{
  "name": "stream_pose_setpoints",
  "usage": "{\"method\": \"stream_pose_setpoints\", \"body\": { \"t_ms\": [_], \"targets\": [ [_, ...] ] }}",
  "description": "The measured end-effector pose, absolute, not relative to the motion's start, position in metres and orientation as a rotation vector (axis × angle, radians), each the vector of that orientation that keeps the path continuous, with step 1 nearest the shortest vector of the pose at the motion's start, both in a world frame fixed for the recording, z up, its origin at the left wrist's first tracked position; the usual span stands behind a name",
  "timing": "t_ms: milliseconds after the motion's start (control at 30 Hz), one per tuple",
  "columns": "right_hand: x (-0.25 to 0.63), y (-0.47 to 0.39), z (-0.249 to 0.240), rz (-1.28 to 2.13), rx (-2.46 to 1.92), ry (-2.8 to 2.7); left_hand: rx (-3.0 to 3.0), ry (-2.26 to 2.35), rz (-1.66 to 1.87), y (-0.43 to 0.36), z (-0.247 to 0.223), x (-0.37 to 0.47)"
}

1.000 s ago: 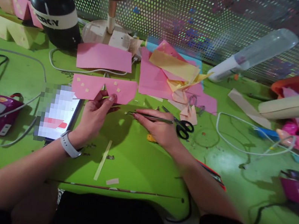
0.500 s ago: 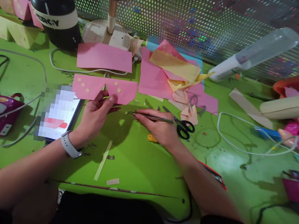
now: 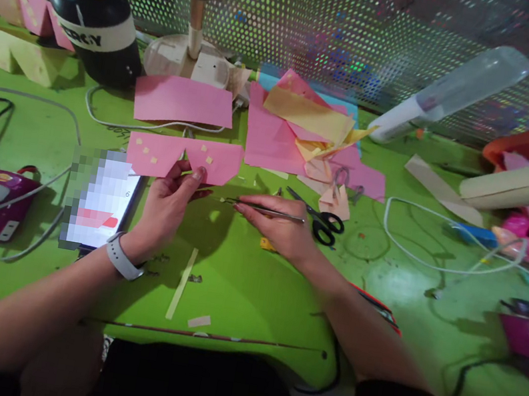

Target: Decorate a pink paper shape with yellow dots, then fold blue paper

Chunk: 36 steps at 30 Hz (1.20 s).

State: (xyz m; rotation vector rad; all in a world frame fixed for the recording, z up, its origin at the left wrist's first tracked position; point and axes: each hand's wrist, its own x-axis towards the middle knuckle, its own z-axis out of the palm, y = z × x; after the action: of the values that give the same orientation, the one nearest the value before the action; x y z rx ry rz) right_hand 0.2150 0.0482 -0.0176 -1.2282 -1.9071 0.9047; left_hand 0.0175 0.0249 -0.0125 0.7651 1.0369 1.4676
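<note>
Pinching a pink card (image 3: 196,149) is the left hand (image 3: 171,199); the right hand (image 3: 286,235) grasps tweezers (image 3: 288,216); beyond the card stands a bottle (image 3: 98,38), contents hidden.

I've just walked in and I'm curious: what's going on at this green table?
A person's left hand holds up a notched pink paper dotted with small pale squares. The right hand grips tweezers with a tiny pale piece at their tip, below the paper's lower edge in this view. Black-handled scissors lie beside the right hand.
</note>
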Motion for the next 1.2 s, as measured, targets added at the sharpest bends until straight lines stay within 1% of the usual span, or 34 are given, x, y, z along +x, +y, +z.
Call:
{"method": "stream_pose_setpoints", "body": {
  "t_ms": [433,533,667,833,900,967,1033,1100,1200],
  "targets": [
    [0.215,0.049,-0.020,1.011,-1.185,-1.843,0.778,1.066,1.483,0.027,-0.012,0.016],
    [0.217,0.050,-0.015,1.028,-1.207,-1.819,0.993,1.050,1.480,0.018,-0.010,0.021],
    [0.223,0.056,-0.007,1.059,-1.204,-1.759,1.389,0.925,1.377,-0.004,-0.014,0.033],
    [0.220,0.068,-0.009,1.384,-1.289,-1.381,1.992,0.924,1.459,-0.030,-0.016,0.032],
    [0.214,0.073,-0.011,1.451,-1.283,-1.318,2.201,0.833,1.351,-0.038,-0.009,0.028],
    [0.204,0.080,-0.010,1.470,-1.259,-1.306,2.284,0.710,1.158,-0.044,0.001,0.026],
    [0.191,0.088,-0.009,1.491,-1.232,-1.294,2.286,0.704,0.997,-0.046,0.009,0.025],
    [0.175,0.097,-0.008,1.510,-1.202,-1.295,2.290,0.730,0.944,-0.046,0.013,0.024],
    [0.149,0.110,-0.010,1.506,-1.144,-1.347,2.306,0.702,0.995,-0.045,0.008,0.024]
  ]
}}
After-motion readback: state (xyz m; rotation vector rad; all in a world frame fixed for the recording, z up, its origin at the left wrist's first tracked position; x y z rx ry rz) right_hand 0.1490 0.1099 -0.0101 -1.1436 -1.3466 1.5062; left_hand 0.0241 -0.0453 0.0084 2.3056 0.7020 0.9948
